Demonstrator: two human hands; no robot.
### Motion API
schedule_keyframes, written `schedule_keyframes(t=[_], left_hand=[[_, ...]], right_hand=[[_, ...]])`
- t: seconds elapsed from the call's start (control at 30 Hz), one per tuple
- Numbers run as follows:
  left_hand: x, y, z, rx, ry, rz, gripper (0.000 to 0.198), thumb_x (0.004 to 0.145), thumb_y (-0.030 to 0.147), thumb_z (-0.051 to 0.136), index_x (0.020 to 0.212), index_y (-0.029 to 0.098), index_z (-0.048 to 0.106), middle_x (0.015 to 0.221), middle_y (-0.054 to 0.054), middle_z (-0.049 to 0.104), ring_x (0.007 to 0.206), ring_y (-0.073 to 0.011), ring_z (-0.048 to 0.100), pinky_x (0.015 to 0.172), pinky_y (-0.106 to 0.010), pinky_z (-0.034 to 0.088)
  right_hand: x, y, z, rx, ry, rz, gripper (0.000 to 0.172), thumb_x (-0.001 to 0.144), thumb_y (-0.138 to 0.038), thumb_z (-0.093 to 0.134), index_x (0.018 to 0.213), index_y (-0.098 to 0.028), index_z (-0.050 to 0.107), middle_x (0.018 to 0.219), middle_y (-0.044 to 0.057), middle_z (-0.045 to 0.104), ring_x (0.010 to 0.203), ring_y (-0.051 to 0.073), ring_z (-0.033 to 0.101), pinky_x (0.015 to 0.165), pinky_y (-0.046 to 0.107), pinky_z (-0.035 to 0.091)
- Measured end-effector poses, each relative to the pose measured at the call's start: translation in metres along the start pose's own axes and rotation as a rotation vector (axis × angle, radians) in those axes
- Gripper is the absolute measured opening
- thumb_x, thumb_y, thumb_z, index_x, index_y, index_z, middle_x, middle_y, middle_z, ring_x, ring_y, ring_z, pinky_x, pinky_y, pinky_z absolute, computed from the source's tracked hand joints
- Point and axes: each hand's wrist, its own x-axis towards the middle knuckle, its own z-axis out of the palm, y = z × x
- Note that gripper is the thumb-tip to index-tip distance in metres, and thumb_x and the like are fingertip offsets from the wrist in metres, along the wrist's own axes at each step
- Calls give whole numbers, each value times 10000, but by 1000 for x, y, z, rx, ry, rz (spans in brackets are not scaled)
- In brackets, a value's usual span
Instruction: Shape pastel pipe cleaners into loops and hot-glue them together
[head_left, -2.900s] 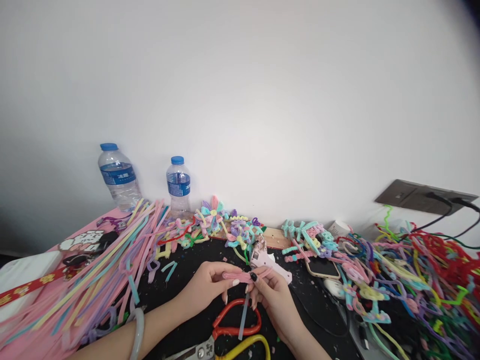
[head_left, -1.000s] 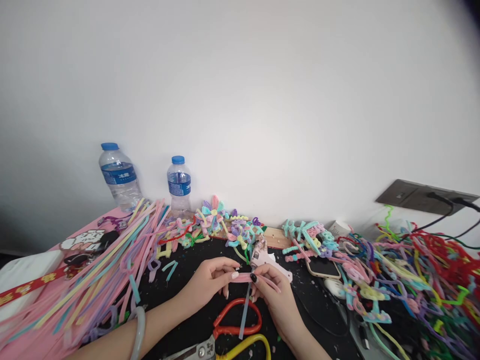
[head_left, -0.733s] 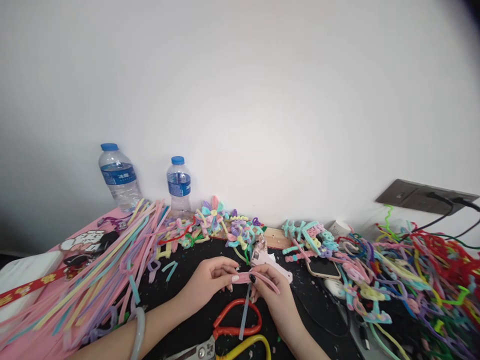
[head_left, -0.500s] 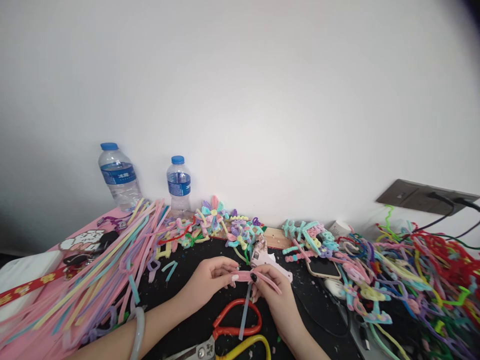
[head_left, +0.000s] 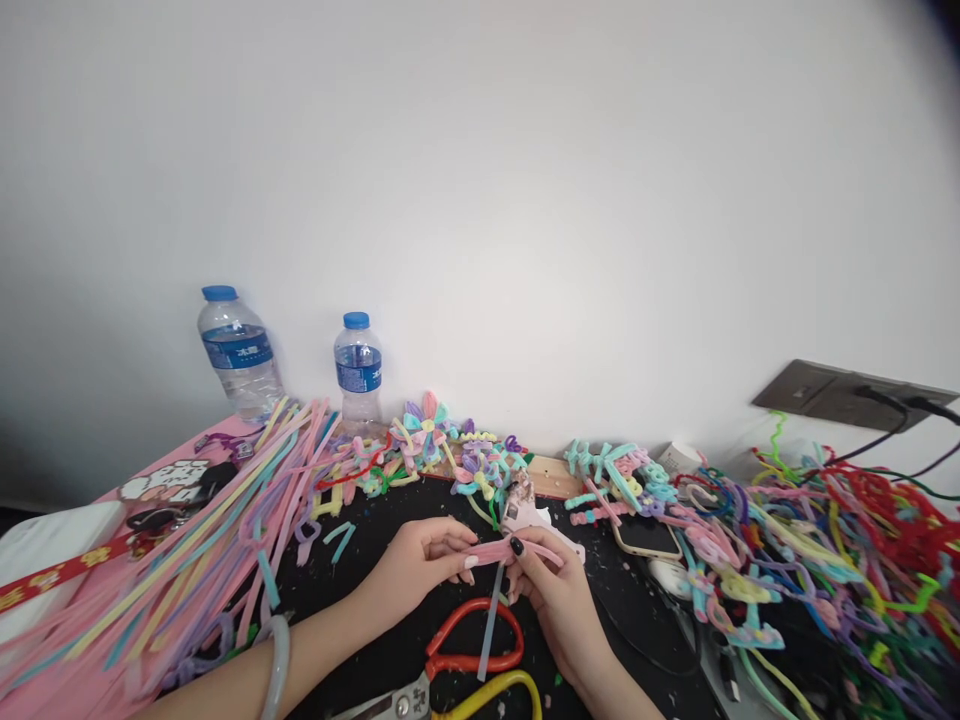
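Folded pink pipe cleaners (head_left: 491, 552) stretch between my two hands above the black mat. My left hand (head_left: 427, 560) pinches their left end between thumb and fingers. On the other side, my right hand (head_left: 546, 575) grips the bundle with thumb and fingers closed, and the pink ends stick out over it. Below the bundle hangs or lies a pale translucent strip (head_left: 490, 625); whether a hand holds its upper end is hidden. Just under my hands are scissors (head_left: 480, 660) with one red and one yellow handle, partly beneath the strip.
Loose pastel pipe cleaners (head_left: 217, 520) spread over the pink surface at left. Two water bottles (head_left: 358, 375) stand by the wall. Finished pipe-cleaner flowers (head_left: 427, 425) line the back. At right are a phone (head_left: 649, 537), a white mouse (head_left: 670, 577), cables and a tangled colourful pile (head_left: 840, 560).
My right hand has shifted its grip slightly, with the thumb a little further right along the pink pipe cleaners. Their right-hand ends sit a bit higher. My left hand has barely moved.
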Motion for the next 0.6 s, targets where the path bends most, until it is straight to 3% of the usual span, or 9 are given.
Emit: schedule_keyframes(t=[0.3,0.6], left_hand=[[2,-1,-1,-35,29,-45,255,648,219,716,870,116,643,807,-73,729,738,-222,683,620,-280,496],[1,3,-2,-43,38,-33,414,667,234,718,1055,122,628,1069,-114,688,781,-207,679,681,-293,513]], right_hand=[[0,0,-3,112,-17,32,177,703,-311,763,747,-164,676,552,-21,620,461,93,555,442,190,464],[2,-1,-2,113,-21,7,176,705,-305,766,745,-156,680,555,-14,627,473,91,564,435,177,465]])
